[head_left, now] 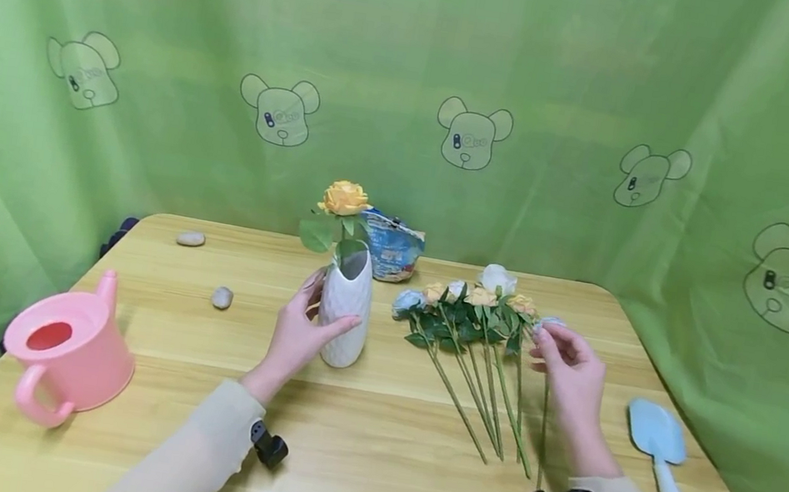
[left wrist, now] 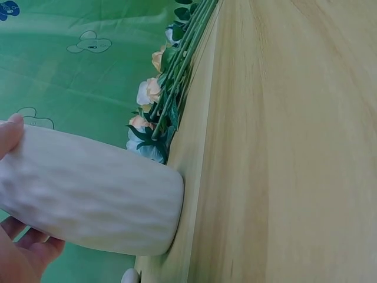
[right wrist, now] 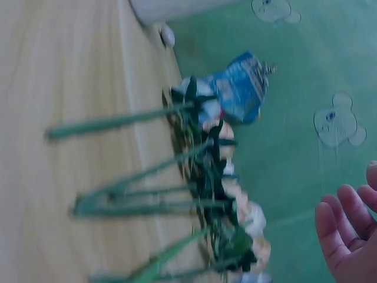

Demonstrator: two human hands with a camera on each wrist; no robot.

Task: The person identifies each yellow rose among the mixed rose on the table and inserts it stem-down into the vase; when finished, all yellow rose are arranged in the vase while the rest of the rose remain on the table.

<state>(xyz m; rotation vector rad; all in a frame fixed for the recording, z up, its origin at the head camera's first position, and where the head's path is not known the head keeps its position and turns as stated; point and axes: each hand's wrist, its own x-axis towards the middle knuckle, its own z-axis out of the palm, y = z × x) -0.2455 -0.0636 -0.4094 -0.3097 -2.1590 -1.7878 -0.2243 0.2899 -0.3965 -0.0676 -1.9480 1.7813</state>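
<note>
Holds right hand (head_left: 573,376), with fingers (right wrist: 331,231) loosely parted, just beside blue rose (head_left: 547,320) with bodyward stem (head_left: 543,435); grips white vase (head_left: 349,298) with left hand (head_left: 301,332).

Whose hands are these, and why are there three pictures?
They belong to a person, not a robot. The wide picture comes from a camera worn on the head; the other two come from a small black camera on each wrist and look sideways. The left hand holds a white vase with a yellow-orange rose in it. The right hand is by loose flowers; I can't tell whether it touches one. The table also has a pink watering can, a blue trowel, two stones and a blue bag.
</note>
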